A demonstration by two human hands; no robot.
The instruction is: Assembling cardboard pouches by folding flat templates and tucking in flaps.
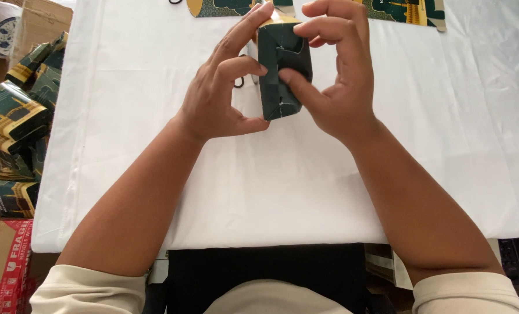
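L hand [221,96] & R hand [332,78] fingers pinching 1 dark green box [282,70] above white tablecloth [434,145]

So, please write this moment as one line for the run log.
left hand: holds dark green box | right hand: thumb presses box flap | surface: white tablecloth | left of table: folded boxes pile

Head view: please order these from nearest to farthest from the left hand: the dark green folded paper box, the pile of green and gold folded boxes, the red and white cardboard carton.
1. Dark green folded paper box: held by the left hand, centre.
2. Pile of green and gold folded boxes: off the table, far left.
3. Red and white cardboard carton: bottom left corner.
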